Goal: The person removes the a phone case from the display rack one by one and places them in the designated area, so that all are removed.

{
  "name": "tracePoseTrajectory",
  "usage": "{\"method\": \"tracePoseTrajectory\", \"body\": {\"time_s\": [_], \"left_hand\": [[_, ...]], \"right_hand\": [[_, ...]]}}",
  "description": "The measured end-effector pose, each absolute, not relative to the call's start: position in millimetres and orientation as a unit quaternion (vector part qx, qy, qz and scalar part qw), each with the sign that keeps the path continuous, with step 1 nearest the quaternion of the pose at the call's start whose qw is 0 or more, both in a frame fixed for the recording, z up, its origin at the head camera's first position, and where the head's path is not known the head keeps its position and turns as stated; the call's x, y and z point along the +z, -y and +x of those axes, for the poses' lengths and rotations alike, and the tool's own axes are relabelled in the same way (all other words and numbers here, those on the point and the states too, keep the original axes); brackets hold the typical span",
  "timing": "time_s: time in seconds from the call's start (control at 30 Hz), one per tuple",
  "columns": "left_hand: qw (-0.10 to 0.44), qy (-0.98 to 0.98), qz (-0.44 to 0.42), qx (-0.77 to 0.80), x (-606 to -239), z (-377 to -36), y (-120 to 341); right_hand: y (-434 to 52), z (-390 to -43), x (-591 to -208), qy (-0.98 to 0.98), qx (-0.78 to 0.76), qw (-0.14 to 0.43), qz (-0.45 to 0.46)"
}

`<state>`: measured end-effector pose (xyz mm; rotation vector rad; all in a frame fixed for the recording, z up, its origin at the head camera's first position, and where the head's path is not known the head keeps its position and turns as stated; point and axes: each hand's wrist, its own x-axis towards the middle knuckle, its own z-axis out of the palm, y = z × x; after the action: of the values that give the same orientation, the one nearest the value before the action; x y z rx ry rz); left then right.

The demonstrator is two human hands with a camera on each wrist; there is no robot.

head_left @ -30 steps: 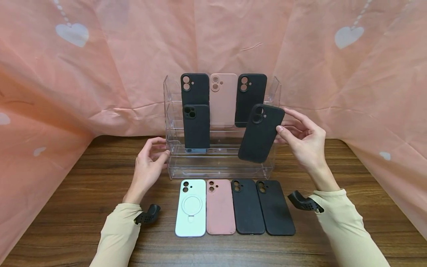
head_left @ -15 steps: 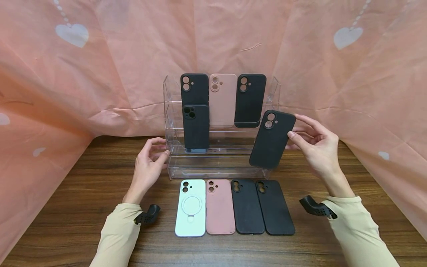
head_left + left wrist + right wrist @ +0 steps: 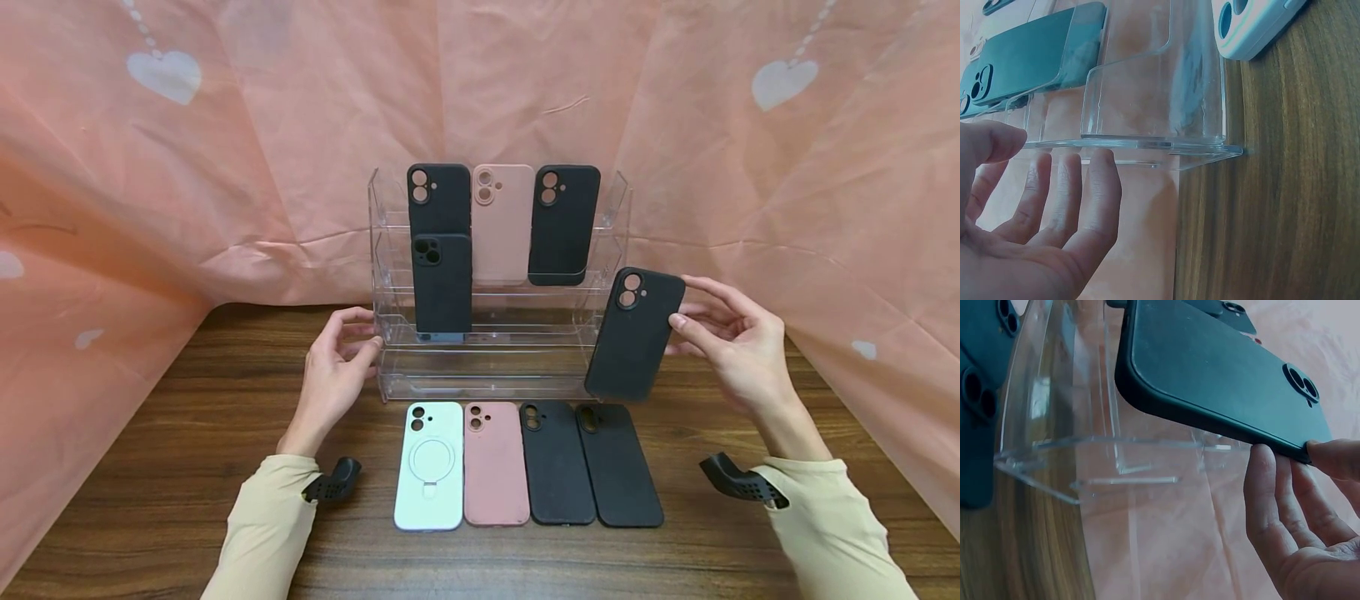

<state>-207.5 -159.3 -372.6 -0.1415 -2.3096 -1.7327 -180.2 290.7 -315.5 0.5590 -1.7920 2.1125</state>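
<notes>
My right hand (image 3: pixel 738 350) pinches a black phone case (image 3: pixel 635 337) by its right edge, thumb on the near face and fingers behind. Tilted, the case hangs in front of the right end of a clear acrylic tiered stand (image 3: pixel 495 387). In the right wrist view, the held case (image 3: pixel 1210 375) is above the stand's side wall. My left hand (image 3: pixel 341 358) holds the stand's left side wall, with curled fingers on its outer side and the thumb at its edge. On the stand are a black case (image 3: pixel 442 287) in a lower tier and black and pink (image 3: pixel 502 225) cases above.
Before the stand, a white case with a ring (image 3: pixel 429 500), a pink case (image 3: pixel 497 475) and two black cases (image 3: pixel 558 475) lie in a row on the wooden table (image 3: pixel 360 558). Peach cloth (image 3: pixel 300 125) hangs behind and at both sides.
My right hand has moved right and down toward me, carrying the black phone case away from the stand's tiers. My left hand has stayed in place on the stand.
</notes>
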Motion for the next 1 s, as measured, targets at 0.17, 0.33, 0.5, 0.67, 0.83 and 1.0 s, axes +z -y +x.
{"method": "tracePoseTrajectory", "body": {"time_s": [0.17, 0.33, 0.5, 0.67, 0.83, 1.0], "left_hand": [[0.123, 0.793, -0.047, -0.595, -372.7, -207.3, 159.4], [0.124, 0.793, -0.048, -0.595, -372.8, -207.3, 159.5], [0.124, 0.792, -0.047, -0.596, -372.6, -207.0, 158.9], [0.123, 0.793, -0.047, -0.595, -372.5, -206.8, 159.0], [0.124, 0.792, -0.049, -0.596, -372.1, -207.2, 159.3], [0.125, 0.79, -0.051, -0.598, -372.1, -207.6, 159.3]], "right_hand": [[-301.9, -175.3, -320.1, 0.632, 0.738, 0.133, 0.197], [-312.0, -172.2, -325.2, 0.651, 0.723, 0.12, 0.199], [-321.8, -167.9, -331.4, 0.673, 0.709, 0.106, 0.182], [-332.6, -163.9, -337.7, 0.682, 0.703, 0.089, 0.179], [-342.2, -161.2, -342.8, 0.689, 0.7, 0.072, 0.174], [-351.5, -158.5, -348.4, 0.701, 0.69, 0.059, 0.171]]}}
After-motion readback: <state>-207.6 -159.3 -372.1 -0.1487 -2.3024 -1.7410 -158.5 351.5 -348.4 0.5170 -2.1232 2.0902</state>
